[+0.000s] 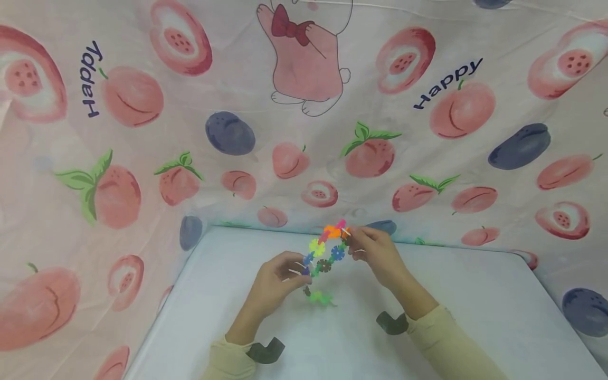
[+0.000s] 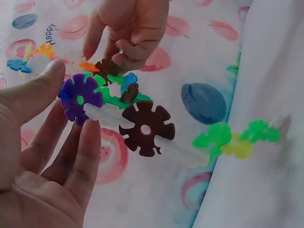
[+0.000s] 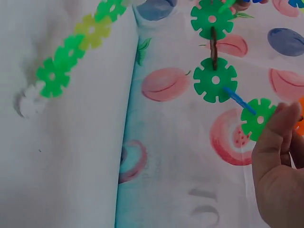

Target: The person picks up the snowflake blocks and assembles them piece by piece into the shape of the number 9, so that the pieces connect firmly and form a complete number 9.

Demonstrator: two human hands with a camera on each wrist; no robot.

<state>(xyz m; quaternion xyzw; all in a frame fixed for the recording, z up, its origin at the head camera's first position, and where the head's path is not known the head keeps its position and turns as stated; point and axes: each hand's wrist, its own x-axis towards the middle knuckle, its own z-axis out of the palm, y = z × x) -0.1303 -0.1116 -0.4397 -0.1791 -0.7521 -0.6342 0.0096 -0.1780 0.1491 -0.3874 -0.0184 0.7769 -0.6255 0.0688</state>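
Note:
A chain of interlocking plastic snowflake discs (image 1: pixel 324 265), in several colours, hangs in a loop between both hands above the table. At its left side, my left hand (image 1: pixel 274 281) pinches a purple disc (image 2: pixel 87 102) between thumb and fingers. A brown disc (image 2: pixel 133 129) follows it, then a tail of green and yellow discs (image 2: pixel 214 137) that dangles free. My right hand (image 1: pixel 382 257) holds the loop's upper right end, beside orange pieces (image 1: pixel 334 231). In the right wrist view, its fingertips pinch at a light green disc (image 3: pixel 250 121); the fingers partly hide the pieces there.
The white table (image 1: pixel 456 311) lies below the hands. A cloth backdrop (image 1: pixel 323 158) printed with peaches and a rabbit rises behind the table and at its sides. Dark straps (image 1: pixel 266 352) show at both sleeve cuffs.

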